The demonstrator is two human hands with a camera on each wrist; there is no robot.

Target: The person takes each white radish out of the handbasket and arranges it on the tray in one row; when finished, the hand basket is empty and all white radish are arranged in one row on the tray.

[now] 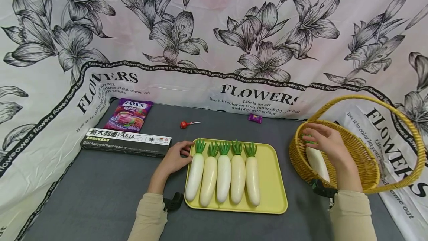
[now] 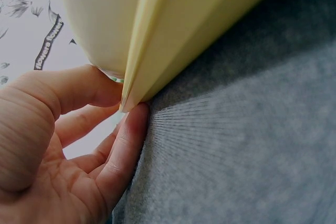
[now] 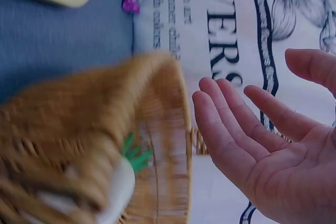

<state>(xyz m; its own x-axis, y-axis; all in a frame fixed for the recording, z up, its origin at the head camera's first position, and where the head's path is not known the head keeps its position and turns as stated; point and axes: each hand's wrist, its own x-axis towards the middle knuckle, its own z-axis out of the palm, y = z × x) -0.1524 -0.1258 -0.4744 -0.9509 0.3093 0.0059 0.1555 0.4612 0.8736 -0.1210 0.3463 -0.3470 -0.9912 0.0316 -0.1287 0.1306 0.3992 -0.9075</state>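
Observation:
Several white radishes (image 1: pixel 224 174) with green tops lie side by side on a yellow tray (image 1: pixel 272 181). At the tray's upper left, my left hand (image 1: pixel 176 158) pinches the rim; the left wrist view shows thumb and finger (image 2: pixel 123 150) against the tray's edge (image 2: pixel 173 40). My right hand (image 1: pixel 329 142) is over the wicker basket (image 1: pixel 369 159), with its fingers extended and nothing held. Inside the basket is another white radish (image 1: pixel 317 161), its green top (image 3: pixel 137 153) partly covered by my hand in the head view. The right palm (image 3: pixel 294 177) faces the camera, apart from that radish.
A purple candy bag (image 1: pixel 129 115) and a pasta box (image 1: pixel 126 143) are at the left. Beyond the tray lie a red lollipop (image 1: pixel 184 124) and a small purple wrapped candy (image 1: pixel 255 118). The basket's handle (image 1: pixel 406 118) arches up at the right. Flowered cloth (image 1: pixel 200 47) stands behind.

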